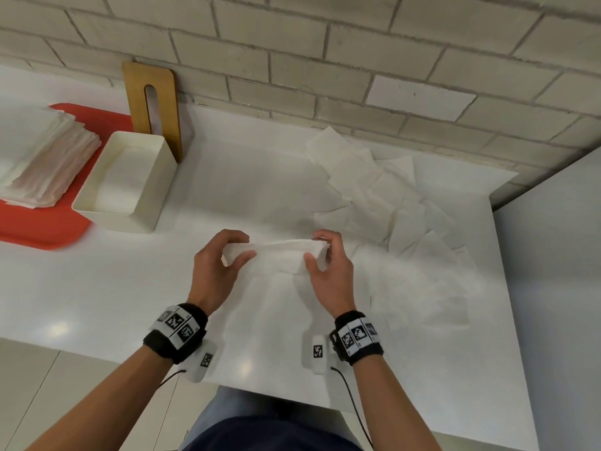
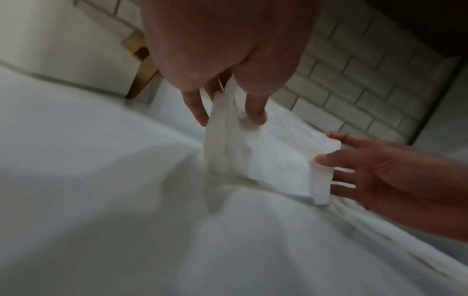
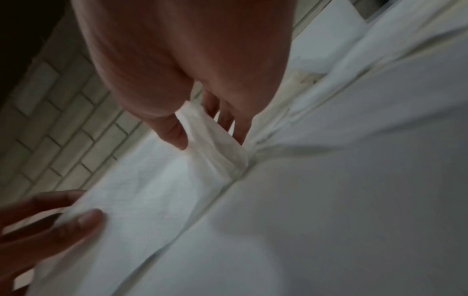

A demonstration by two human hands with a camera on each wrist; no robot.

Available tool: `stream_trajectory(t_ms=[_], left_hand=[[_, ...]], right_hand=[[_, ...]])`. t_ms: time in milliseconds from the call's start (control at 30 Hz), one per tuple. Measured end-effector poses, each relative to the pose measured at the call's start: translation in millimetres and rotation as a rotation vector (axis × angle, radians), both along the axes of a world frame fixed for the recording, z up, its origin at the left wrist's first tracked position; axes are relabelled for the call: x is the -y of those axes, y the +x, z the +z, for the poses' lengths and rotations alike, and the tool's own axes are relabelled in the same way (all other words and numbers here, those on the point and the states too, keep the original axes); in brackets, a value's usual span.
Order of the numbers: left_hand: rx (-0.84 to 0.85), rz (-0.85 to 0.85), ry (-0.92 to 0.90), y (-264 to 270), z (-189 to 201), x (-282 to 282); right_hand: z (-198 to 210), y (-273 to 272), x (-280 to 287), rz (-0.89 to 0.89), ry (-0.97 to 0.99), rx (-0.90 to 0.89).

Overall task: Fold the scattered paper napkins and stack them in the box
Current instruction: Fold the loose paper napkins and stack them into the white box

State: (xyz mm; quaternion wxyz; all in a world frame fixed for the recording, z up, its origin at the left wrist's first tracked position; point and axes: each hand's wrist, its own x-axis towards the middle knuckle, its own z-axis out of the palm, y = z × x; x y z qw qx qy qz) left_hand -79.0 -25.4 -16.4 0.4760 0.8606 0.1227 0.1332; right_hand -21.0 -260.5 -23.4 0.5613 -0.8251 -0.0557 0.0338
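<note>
A white paper napkin [image 1: 279, 255] is held above the white counter between both hands, its far half folded over toward me. My left hand [image 1: 234, 252] pinches its left end between thumb and fingers; the left wrist view shows the same pinch [image 2: 228, 112]. My right hand [image 1: 317, 253] pinches the right end [image 3: 205, 132]. The cream box [image 1: 123, 180] stands at the left, partly on the red tray, with white napkins lying flat inside. Several unfolded napkins [image 1: 383, 196] lie scattered at the right.
A red tray [image 1: 39, 229] at the far left carries a stack of napkins [image 1: 45, 161]. A wooden slotted lid [image 1: 153, 105] leans on the brick wall behind the box. The counter's front edge runs below my wrists; a grey panel [image 1: 553, 288] borders the right.
</note>
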Motion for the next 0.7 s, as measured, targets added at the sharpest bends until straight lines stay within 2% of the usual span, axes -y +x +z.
stream_trajectory(t_ms=[100,233,267,400,467,567,633,700], left_hand=[[-0.108,0.02,-0.041,-0.1,-23.7,1.3],[0.042,0.046,-0.051,-2.7,-12.2,8.4],[0.059,0.029,-0.039,-3.9,-11.5,8.9],[-0.07,-0.119,0.064,-5.6,-31.1,1.3],[-0.084,-0.141,0.073,-7.0,-31.2,-3.8],[-0.072,-0.067,0.008,-6.8,-9.3,-23.1],[-0.042,0.006,-0.045,-1.8,17.8,-48.4],[0.008,0.03,-0.02,7.8,53.7,-83.1]], right_hand=[[-6.5,-0.5,-10.6,-0.038,-0.042,-0.006],[10.0,-6.3,-12.9,-0.079,0.034,0.031],[9.6,-6.7,-13.4,-0.077,0.023,0.043],[-11.3,-4.5,-17.6,0.022,-0.119,0.046],[-13.9,-2.8,-21.0,0.037,-0.152,0.078],[-1.5,-1.7,-33.0,0.046,-0.132,0.111],[16.3,-2.5,-49.1,0.117,-0.139,0.14],[37.2,-5.2,-74.3,0.225,-0.149,0.147]])
